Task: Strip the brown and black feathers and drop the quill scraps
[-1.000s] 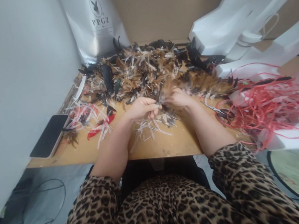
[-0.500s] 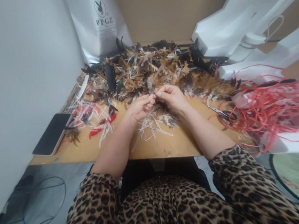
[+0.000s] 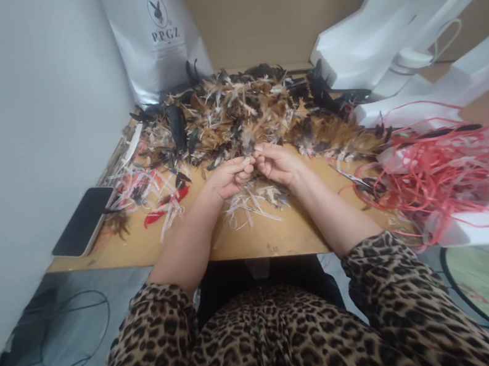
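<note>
My left hand (image 3: 232,175) and my right hand (image 3: 275,164) meet fingertip to fingertip over the table. Both are closed in a pinch at the base of a small brown and grey feather tuft (image 3: 249,134), which points away from me. Exactly how the fingers share the grip is too small to make out. Right behind the tuft spreads a large heap of brown, black and white feathers (image 3: 223,108). Below my hands, white strips (image 3: 249,209) and some feather bits lie on the wooden tabletop (image 3: 277,240).
A phone (image 3: 83,222) lies at the table's left edge, near red and white strips (image 3: 140,188). To the right are scissors (image 3: 356,180) and a tangle of red ribbon (image 3: 454,179). A silver bag (image 3: 168,64) stands behind; white packaging (image 3: 372,49) is at back right.
My right hand has turned slightly and its fingers have curled in more, still meeting the left at the tuft. The left hand has barely moved.
</note>
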`<action>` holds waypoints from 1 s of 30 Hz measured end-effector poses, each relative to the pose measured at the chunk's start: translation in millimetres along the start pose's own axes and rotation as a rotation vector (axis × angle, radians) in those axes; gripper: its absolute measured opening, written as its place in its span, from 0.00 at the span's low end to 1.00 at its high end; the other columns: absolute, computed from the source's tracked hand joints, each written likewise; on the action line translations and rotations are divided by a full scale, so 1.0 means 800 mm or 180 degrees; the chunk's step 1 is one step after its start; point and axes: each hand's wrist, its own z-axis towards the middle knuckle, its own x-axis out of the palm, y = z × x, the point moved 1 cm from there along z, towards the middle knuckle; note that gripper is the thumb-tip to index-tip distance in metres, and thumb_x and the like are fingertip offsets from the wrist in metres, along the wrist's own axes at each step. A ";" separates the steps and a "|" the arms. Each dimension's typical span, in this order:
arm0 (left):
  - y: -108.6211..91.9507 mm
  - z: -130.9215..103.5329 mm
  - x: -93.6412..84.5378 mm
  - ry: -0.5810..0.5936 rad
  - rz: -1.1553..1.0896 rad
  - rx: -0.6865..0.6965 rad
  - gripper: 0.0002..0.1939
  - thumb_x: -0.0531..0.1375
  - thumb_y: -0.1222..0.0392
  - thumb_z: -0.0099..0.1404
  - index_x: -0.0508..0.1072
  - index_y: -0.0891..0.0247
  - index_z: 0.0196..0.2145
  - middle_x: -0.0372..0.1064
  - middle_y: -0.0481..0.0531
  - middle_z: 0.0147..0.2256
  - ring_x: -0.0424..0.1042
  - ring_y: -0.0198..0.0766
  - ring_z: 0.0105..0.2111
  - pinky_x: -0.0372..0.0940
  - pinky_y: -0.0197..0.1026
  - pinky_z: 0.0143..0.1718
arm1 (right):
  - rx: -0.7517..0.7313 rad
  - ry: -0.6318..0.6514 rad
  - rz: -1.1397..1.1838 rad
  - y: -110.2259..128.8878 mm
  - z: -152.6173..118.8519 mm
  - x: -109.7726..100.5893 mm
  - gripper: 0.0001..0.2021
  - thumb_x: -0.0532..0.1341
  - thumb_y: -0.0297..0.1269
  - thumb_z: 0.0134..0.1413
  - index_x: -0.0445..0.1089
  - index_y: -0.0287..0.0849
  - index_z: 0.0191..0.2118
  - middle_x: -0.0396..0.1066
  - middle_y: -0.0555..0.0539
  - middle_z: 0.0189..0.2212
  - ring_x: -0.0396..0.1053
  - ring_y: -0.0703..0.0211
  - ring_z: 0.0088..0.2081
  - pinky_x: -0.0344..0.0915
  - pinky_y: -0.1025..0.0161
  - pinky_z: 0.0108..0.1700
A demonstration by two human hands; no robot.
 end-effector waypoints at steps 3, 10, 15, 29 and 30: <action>-0.001 -0.001 0.000 0.0083 0.0038 -0.0037 0.02 0.59 0.72 0.58 0.71 0.73 0.28 0.59 0.46 0.19 0.56 0.19 0.14 0.47 0.21 0.13 | 0.0089 0.0086 -0.0236 0.005 -0.003 -0.004 0.08 0.69 0.27 0.40 0.68 0.34 0.25 0.70 0.52 0.19 0.65 0.74 0.19 0.67 0.78 0.23; 0.002 -0.004 0.004 0.0106 0.0278 -0.0288 0.02 0.61 0.70 0.57 0.71 0.72 0.27 0.58 0.45 0.17 0.52 0.19 0.12 0.43 0.22 0.11 | -0.0113 0.0268 -0.1097 0.009 -0.010 -0.003 0.15 0.72 0.36 0.34 0.65 0.35 0.22 0.66 0.53 0.15 0.62 0.72 0.17 0.64 0.74 0.19; 0.004 -0.002 0.004 0.0001 0.0450 -0.0279 0.03 0.63 0.69 0.57 0.72 0.73 0.29 0.61 0.45 0.18 0.53 0.18 0.13 0.45 0.21 0.12 | -0.0391 0.0019 -0.1346 0.008 -0.011 -0.001 0.17 0.73 0.37 0.33 0.64 0.36 0.23 0.66 0.53 0.16 0.61 0.71 0.17 0.59 0.73 0.17; -0.011 -0.006 -0.011 -0.0487 0.2397 0.0235 0.10 0.67 0.60 0.52 0.75 0.72 0.26 0.70 0.50 0.19 0.66 0.26 0.17 0.61 0.29 0.20 | -0.0608 -0.0126 -0.2305 0.020 -0.011 -0.014 0.16 0.69 0.39 0.37 0.61 0.39 0.20 0.59 0.57 0.12 0.54 0.73 0.13 0.51 0.71 0.14; -0.012 -0.006 -0.012 -0.0517 0.2390 0.0237 0.10 0.67 0.59 0.52 0.75 0.71 0.27 0.70 0.50 0.19 0.66 0.26 0.17 0.61 0.29 0.20 | -0.0591 -0.0167 -0.2453 0.021 -0.011 -0.014 0.16 0.69 0.39 0.38 0.61 0.39 0.18 0.59 0.57 0.11 0.54 0.73 0.13 0.50 0.71 0.14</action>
